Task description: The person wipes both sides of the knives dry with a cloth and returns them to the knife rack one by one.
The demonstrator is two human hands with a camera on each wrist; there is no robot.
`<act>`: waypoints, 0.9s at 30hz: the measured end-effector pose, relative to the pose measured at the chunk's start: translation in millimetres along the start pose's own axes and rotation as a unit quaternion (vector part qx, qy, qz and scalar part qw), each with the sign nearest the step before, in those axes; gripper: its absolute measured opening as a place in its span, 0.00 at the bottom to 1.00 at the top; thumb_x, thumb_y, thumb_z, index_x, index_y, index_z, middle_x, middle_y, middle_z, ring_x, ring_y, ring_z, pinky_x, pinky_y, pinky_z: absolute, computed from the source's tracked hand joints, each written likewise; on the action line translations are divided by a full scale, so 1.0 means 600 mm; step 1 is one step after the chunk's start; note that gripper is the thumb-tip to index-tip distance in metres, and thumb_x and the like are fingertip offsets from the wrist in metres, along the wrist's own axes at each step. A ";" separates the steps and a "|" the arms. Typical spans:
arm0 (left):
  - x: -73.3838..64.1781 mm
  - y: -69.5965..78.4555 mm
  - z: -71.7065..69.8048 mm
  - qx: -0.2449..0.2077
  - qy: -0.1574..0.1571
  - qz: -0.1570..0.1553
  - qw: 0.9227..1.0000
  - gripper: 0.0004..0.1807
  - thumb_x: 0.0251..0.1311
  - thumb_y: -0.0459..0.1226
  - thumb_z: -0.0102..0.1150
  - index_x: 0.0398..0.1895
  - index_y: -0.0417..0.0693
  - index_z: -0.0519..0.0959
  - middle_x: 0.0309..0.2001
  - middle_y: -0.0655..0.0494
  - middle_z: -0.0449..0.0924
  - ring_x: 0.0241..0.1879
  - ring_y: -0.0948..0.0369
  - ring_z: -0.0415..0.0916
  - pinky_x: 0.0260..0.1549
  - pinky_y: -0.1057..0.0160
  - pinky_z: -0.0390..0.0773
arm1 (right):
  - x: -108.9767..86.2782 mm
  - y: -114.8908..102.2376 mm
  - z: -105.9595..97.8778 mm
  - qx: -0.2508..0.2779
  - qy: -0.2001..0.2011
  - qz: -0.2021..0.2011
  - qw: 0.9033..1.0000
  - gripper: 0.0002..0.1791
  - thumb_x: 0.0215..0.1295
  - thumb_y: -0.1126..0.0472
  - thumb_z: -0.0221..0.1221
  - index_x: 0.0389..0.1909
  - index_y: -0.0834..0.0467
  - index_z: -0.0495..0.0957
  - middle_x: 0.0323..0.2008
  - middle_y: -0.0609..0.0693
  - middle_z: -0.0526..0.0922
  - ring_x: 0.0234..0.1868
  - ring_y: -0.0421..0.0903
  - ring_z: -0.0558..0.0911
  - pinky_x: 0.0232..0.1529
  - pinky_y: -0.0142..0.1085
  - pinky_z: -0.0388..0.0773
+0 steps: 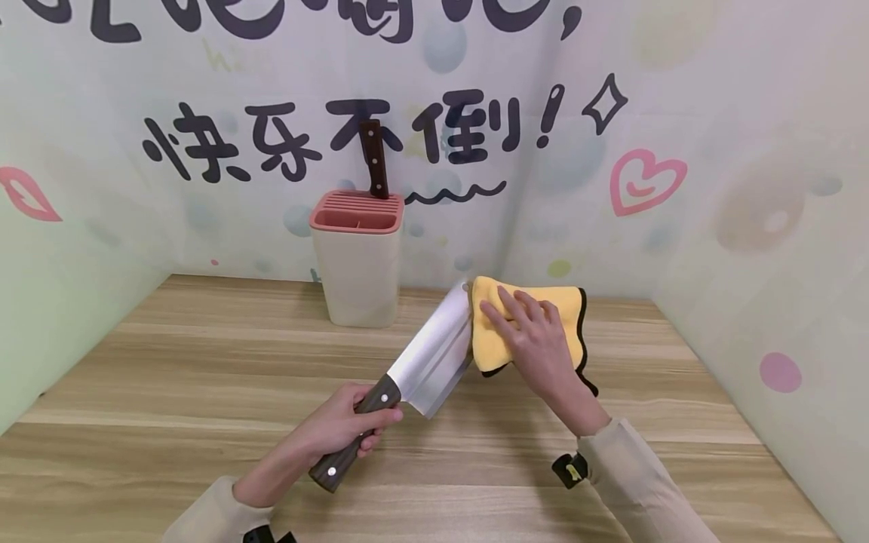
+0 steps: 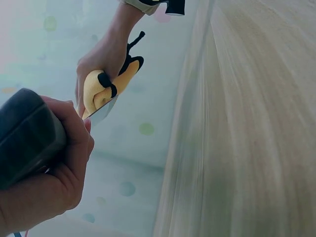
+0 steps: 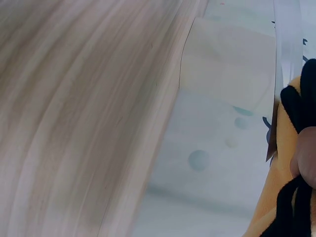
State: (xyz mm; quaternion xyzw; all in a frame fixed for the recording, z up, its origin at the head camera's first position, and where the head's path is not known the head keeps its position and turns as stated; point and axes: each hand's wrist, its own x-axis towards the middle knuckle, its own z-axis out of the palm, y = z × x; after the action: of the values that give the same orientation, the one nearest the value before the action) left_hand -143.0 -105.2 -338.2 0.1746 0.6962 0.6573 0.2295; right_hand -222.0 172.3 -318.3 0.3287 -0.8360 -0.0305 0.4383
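Observation:
My left hand (image 1: 336, 424) grips the dark riveted handle of a cleaver (image 1: 431, 348), holding it over the table with the broad blade slanting up and to the right. Against the blade's far end lies a yellow cloth (image 1: 566, 308) with black edging, pinched in my right hand (image 1: 539, 343), whose fingers spread over its top. The cloth covers the blade's tip in the head view. In the left wrist view the cloth (image 2: 94, 94) is folded about the blade's end. A strip of the blade (image 3: 289, 44) shows beside the cloth in the right wrist view.
A cream knife block (image 1: 360, 279) with a red slotted top stands at the back of the wood-grain table (image 1: 204, 362). One dark-handled knife (image 1: 375, 158) sticks up from it. A printed wall sheet (image 1: 543, 204) rises behind, and side walls border the table.

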 end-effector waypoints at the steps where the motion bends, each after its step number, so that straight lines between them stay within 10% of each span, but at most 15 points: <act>1: 0.000 0.000 0.000 -0.001 0.000 -0.001 1.000 0.14 0.58 0.37 0.55 0.34 0.33 0.66 0.16 0.58 0.65 0.12 0.69 0.63 0.12 0.73 0.67 | 0.000 -0.001 -0.001 -0.002 -0.001 -0.002 1.000 0.25 0.48 0.74 0.60 0.50 0.54 0.76 0.51 0.58 0.74 0.48 0.57 0.73 0.42 0.51 0.70; 27: 0.003 0.003 0.001 -0.009 0.006 -0.008 1.000 0.15 0.58 0.38 0.55 0.34 0.33 0.66 0.17 0.58 0.65 0.13 0.69 0.63 0.12 0.73 0.68 | 0.009 -0.051 -0.013 -0.004 0.023 -0.069 0.997 0.27 0.45 0.74 0.63 0.50 0.53 0.75 0.51 0.56 0.75 0.47 0.56 0.74 0.40 0.50 0.72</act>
State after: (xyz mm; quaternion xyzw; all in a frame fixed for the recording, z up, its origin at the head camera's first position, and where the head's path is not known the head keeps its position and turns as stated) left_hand -144.1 -103.6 -336.9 0.1630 0.6931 0.6626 0.2324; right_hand -202.4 147.1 -320.1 0.3848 -0.8007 -0.0567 0.4556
